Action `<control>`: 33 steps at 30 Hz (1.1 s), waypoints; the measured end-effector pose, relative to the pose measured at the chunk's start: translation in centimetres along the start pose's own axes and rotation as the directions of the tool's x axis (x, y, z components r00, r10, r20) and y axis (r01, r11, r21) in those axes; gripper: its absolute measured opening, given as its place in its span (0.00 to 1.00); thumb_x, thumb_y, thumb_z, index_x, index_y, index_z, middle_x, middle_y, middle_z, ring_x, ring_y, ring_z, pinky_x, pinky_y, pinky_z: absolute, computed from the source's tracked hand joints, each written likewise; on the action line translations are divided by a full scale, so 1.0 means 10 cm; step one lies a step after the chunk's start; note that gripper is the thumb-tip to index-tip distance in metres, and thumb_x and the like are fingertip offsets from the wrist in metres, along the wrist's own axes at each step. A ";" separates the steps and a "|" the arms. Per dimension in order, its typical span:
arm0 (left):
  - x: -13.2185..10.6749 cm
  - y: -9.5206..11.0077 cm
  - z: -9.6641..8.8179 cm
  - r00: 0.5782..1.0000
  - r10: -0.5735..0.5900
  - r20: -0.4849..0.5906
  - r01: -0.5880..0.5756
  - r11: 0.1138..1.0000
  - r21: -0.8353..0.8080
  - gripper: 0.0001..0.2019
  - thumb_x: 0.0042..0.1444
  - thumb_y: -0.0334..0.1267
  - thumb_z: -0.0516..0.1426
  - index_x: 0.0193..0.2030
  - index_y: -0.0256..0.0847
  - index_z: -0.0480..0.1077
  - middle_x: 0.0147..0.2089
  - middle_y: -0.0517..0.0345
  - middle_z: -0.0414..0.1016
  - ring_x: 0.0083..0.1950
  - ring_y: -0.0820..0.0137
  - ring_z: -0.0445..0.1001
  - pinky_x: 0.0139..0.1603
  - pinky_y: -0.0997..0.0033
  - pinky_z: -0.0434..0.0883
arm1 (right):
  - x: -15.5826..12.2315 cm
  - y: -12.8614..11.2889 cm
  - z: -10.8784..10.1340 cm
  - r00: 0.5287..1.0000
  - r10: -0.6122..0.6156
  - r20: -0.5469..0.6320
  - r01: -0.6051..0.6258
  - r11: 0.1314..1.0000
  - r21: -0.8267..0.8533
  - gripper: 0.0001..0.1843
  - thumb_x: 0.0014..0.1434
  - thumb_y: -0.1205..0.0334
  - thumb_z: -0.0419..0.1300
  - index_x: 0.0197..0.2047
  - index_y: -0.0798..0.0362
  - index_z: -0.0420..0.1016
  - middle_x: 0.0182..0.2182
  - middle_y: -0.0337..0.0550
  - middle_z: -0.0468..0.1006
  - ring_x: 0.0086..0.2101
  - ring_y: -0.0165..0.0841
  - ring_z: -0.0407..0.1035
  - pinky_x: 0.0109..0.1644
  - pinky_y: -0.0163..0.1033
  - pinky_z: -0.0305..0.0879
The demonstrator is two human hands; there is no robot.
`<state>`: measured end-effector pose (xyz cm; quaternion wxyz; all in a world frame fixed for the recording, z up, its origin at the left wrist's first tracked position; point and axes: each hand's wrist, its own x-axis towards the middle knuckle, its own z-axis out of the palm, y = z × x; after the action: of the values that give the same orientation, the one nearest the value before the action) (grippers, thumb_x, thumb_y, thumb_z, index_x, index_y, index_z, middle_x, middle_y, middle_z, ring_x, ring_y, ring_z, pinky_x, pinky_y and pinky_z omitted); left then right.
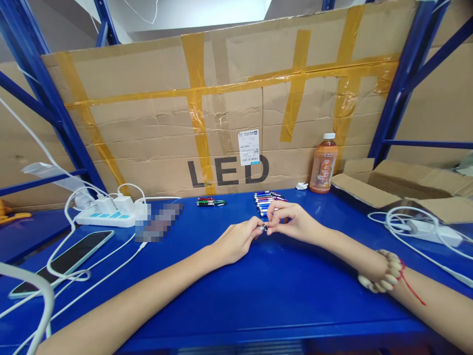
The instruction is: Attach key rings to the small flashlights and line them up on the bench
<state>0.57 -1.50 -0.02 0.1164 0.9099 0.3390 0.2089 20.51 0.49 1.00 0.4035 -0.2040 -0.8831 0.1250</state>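
Note:
Over the middle of the blue table, my left hand [238,241] is closed around a small silver metal tube [262,228], and most of the tube is hidden inside the fingers. From the other side, the fingertips of my right hand [295,224] pinch its exposed end, where a dark ring-like part shows. Just behind the hands lies a row of several shiny pen-like metal tubes [263,198] in blue, silver and purple, partly covered by my right hand. Farther left are a few green and red tubes [210,202] of similar look.
At left lie a phone [74,256], a white power strip [107,217] with plugs, loose white cables and a blurred-out item [160,223]. A drink bottle [323,165], an open cardboard box [391,185] and a white adapter [434,231] stand right. Taped cardboard [148,143] walls the back.

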 end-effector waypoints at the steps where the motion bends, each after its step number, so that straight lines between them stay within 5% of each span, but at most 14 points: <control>1: 0.00 0.00 0.00 1.000 0.004 -0.004 -0.004 1.000 0.000 0.10 0.62 0.38 0.40 0.43 0.41 0.59 0.39 0.57 0.71 0.37 0.71 0.70 0.37 0.74 0.64 | -0.01 0.00 0.01 1.000 0.002 -0.009 -0.002 1.000 -0.002 0.13 0.52 0.57 0.61 0.21 0.56 0.74 0.26 0.43 0.68 0.28 0.27 0.64 0.29 0.32 0.62; 7: -0.01 0.02 0.02 0.997 0.007 -0.072 -0.010 0.999 -0.046 0.09 0.62 0.37 0.42 0.45 0.41 0.59 0.43 0.55 0.72 0.40 0.71 0.72 0.40 0.73 0.66 | -0.02 -0.05 0.07 0.992 0.090 -0.091 -0.094 0.995 -0.030 0.18 0.51 0.53 0.61 0.18 0.56 0.67 0.23 0.41 0.67 0.25 0.27 0.61 0.28 0.33 0.58; 11: 0.00 0.00 0.04 0.989 0.015 -0.146 -0.027 0.996 -0.082 0.08 0.61 0.37 0.44 0.44 0.41 0.60 0.44 0.55 0.72 0.42 0.71 0.72 0.42 0.72 0.67 | 0.03 -0.13 0.12 0.959 0.252 -0.134 -0.240 0.966 0.097 0.22 0.48 0.47 0.62 0.17 0.56 0.65 0.20 0.40 0.66 0.23 0.26 0.60 0.26 0.33 0.58; 17: 0.01 0.00 0.05 0.976 -0.011 -0.216 -0.019 0.990 -0.140 0.10 0.61 0.36 0.45 0.47 0.40 0.60 0.46 0.54 0.72 0.44 0.70 0.72 0.44 0.72 0.67 | 0.09 -0.20 0.13 0.806 0.591 0.042 -0.557 0.732 0.391 0.24 0.38 0.44 0.66 0.19 0.57 0.65 0.17 0.36 0.66 0.16 0.21 0.57 0.18 0.29 0.51; 25: 0.02 0.02 0.01 0.968 0.025 -0.250 -0.062 0.988 -0.141 0.13 0.61 0.36 0.44 0.51 0.42 0.62 0.51 0.55 0.70 0.46 0.71 0.71 0.47 0.72 0.66 | 0.09 -0.19 0.11 0.696 0.711 0.101 -0.681 0.610 0.404 0.23 0.39 0.44 0.66 0.22 0.57 0.67 0.13 0.33 0.62 0.16 0.20 0.53 0.19 0.28 0.49; 28: 0.03 0.01 0.01 0.972 -0.018 -0.236 -0.021 0.987 -0.160 0.13 0.62 0.37 0.43 0.50 0.41 0.62 0.45 0.55 0.72 0.42 0.72 0.71 0.45 0.73 0.67 | 0.09 -0.15 0.12 0.717 0.696 0.047 -0.659 0.654 0.371 0.23 0.39 0.45 0.66 0.24 0.57 0.67 0.14 0.33 0.63 0.16 0.21 0.54 0.18 0.28 0.50; 33: 0.05 -0.02 0.02 0.973 -0.028 -0.229 -0.007 0.989 -0.148 0.13 0.62 0.37 0.41 0.48 0.40 0.62 0.34 0.58 0.69 0.34 0.74 0.68 0.39 0.75 0.66 | 0.07 -0.07 0.06 0.904 0.420 -0.086 -0.380 0.878 0.291 0.20 0.43 0.49 0.65 0.35 0.55 0.74 0.27 0.39 0.68 0.20 0.23 0.60 0.20 0.30 0.59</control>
<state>0.89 -1.08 -0.14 0.1448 0.8665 0.3386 0.3369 19.46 0.12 1.38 0.4564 -0.3347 -0.7646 0.3084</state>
